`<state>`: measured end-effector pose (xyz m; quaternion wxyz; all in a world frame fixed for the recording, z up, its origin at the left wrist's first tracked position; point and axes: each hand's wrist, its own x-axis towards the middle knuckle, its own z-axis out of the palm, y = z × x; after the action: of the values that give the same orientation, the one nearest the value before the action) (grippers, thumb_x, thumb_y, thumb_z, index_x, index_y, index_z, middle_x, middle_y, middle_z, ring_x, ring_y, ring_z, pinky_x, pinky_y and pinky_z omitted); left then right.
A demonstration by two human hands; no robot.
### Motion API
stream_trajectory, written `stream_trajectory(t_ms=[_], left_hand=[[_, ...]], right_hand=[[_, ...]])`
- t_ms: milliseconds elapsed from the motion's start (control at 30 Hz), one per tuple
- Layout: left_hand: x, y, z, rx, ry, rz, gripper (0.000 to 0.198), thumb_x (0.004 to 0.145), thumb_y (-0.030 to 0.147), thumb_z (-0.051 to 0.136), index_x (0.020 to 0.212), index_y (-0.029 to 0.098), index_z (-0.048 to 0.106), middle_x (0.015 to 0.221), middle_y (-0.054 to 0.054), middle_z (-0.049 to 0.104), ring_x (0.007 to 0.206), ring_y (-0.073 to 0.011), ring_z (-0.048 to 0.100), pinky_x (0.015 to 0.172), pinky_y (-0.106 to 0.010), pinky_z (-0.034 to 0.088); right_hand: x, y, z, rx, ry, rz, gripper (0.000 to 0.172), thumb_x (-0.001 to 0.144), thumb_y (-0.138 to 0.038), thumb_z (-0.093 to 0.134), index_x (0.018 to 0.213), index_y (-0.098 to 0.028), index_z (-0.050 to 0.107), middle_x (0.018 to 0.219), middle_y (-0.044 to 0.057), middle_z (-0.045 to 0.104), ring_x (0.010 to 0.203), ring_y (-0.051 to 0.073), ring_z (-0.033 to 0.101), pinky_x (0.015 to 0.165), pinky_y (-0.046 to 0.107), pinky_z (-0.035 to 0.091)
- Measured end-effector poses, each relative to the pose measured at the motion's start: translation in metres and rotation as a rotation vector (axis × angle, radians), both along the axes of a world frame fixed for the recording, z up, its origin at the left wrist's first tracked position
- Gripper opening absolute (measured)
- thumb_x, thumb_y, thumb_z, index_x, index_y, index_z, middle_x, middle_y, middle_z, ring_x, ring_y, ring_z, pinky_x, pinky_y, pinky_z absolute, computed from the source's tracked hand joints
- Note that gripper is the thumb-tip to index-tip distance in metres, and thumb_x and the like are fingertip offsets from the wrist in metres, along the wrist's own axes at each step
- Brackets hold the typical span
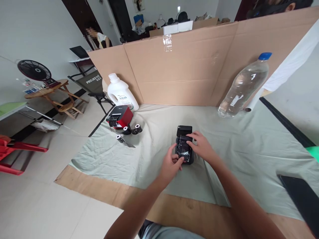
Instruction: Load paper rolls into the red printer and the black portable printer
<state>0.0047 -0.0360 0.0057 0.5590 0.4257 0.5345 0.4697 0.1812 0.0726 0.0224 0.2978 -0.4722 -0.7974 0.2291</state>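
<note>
A small black label printer [184, 132] lies on the pale green cloth [154, 132] with its lid up, and something shiny shows in its open bay. My left hand [171, 165] is at the printer's near left edge, thumb and fingers pinched on the device. My right hand [202, 146] rests on its right side, fingers curled over the open bay and gripping the body.
A red printer [120, 117] with two paper rolls [136, 128] sits at the left, by a white jug [120, 92]. A clear water bottle [243, 87] leans on the cardboard wall [184, 66]. A dark flat object [302, 199] lies at the right edge. A person sits in the background.
</note>
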Motion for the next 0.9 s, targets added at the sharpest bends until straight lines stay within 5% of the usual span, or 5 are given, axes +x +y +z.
stream_trajectory(t_ms=[367, 633, 700, 800, 900], left_hand=[[-0.013, 0.004, -0.016, 0.368, 0.901, -0.155, 0.046, 0.089, 0.038, 0.063, 0.134, 0.03, 0.071, 0.053, 0.001, 0.058, 0.049, -0.0154, 0.053, 0.057, -0.027, 0.043], [-0.013, 0.005, -0.022, 0.407, 0.977, -0.116, 0.044, 0.089, 0.042, 0.064, 0.13, 0.03, 0.074, 0.048, -0.003, 0.055, 0.045, -0.0171, 0.049, 0.057, -0.03, 0.042], [-0.013, 0.005, -0.024, 0.414, 0.969, -0.113, 0.043, 0.091, 0.042, 0.062, 0.131, 0.031, 0.074, 0.049, -0.003, 0.057, 0.045, -0.0167, 0.049, 0.058, -0.03, 0.042], [-0.014, 0.004, -0.026, 0.423, 0.967, -0.132, 0.041, 0.094, 0.042, 0.06, 0.131, 0.031, 0.074, 0.054, -0.005, 0.064, 0.048, -0.0171, 0.052, 0.06, -0.031, 0.042], [-0.015, 0.002, -0.026, 0.431, 0.961, -0.166, 0.04, 0.096, 0.041, 0.057, 0.13, 0.03, 0.074, 0.061, -0.008, 0.07, 0.053, -0.0188, 0.058, 0.062, -0.032, 0.042]], right_hand=[[-0.009, 0.012, -0.006, -0.009, -0.217, 0.045, 0.028, 0.091, -0.014, 0.057, 0.113, -0.021, 0.072, 0.11, 0.009, 0.07, 0.102, 0.028, 0.06, 0.094, 0.046, 0.051], [-0.016, 0.002, -0.007, 0.052, -0.292, -0.073, 0.016, 0.082, -0.013, 0.066, 0.094, -0.023, 0.067, 0.105, 0.009, 0.06, 0.096, 0.027, 0.061, 0.08, 0.038, 0.053], [-0.016, 0.003, -0.002, 0.068, -0.207, -0.158, 0.011, 0.088, -0.023, 0.064, 0.099, -0.023, 0.065, 0.106, 0.01, 0.06, 0.095, 0.027, 0.062, 0.079, 0.038, 0.053], [-0.015, 0.011, 0.005, 0.103, -0.058, -0.274, 0.032, 0.097, -0.036, 0.052, 0.122, -0.019, 0.06, 0.122, 0.016, 0.062, 0.105, 0.031, 0.062, 0.088, 0.044, 0.052], [-0.012, 0.02, 0.005, 0.038, 0.018, -0.196, 0.039, 0.1, -0.037, 0.044, 0.132, -0.018, 0.057, 0.125, 0.016, 0.065, 0.103, 0.029, 0.064, 0.091, 0.045, 0.051]])
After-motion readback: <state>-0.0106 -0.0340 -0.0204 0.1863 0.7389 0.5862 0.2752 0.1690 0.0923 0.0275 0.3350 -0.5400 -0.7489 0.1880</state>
